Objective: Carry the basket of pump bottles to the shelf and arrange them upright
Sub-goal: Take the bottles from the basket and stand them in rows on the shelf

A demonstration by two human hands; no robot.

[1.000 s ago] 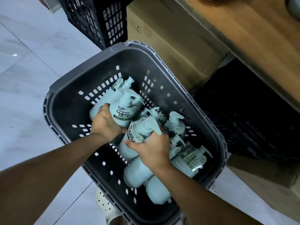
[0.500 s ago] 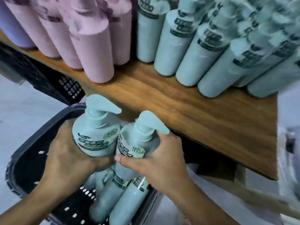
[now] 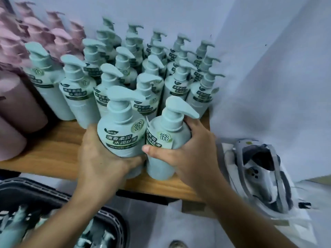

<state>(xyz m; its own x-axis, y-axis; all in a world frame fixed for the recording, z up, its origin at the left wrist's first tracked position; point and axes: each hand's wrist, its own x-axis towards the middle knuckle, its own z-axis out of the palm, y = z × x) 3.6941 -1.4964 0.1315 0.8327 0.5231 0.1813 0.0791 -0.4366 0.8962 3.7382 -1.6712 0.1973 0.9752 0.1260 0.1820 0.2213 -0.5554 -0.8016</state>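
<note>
My left hand (image 3: 100, 161) grips a pale green pump bottle (image 3: 121, 133) and my right hand (image 3: 189, 156) grips a second one (image 3: 166, 138). Both bottles stand upright, side by side, at the front edge of the wooden shelf (image 3: 53, 153). Behind them several more green pump bottles (image 3: 114, 86) stand upright in rows. The dark grey basket (image 3: 35, 194) sits below the shelf at the lower left, with several green bottles (image 3: 14, 230) lying in it, blurred.
Pink pump bottles (image 3: 21, 97) fill the shelf's left part. A pale wall (image 3: 268, 68) closes the shelf at the back and right. A white and grey object in plastic wrap (image 3: 259, 176) lies right of the shelf. A bare strip of wood shows at the shelf's front left.
Both hands lifted a bottle each out of the basket and brought them up onto the shelf's front edge. The view swung from the basket up to the shelf.
</note>
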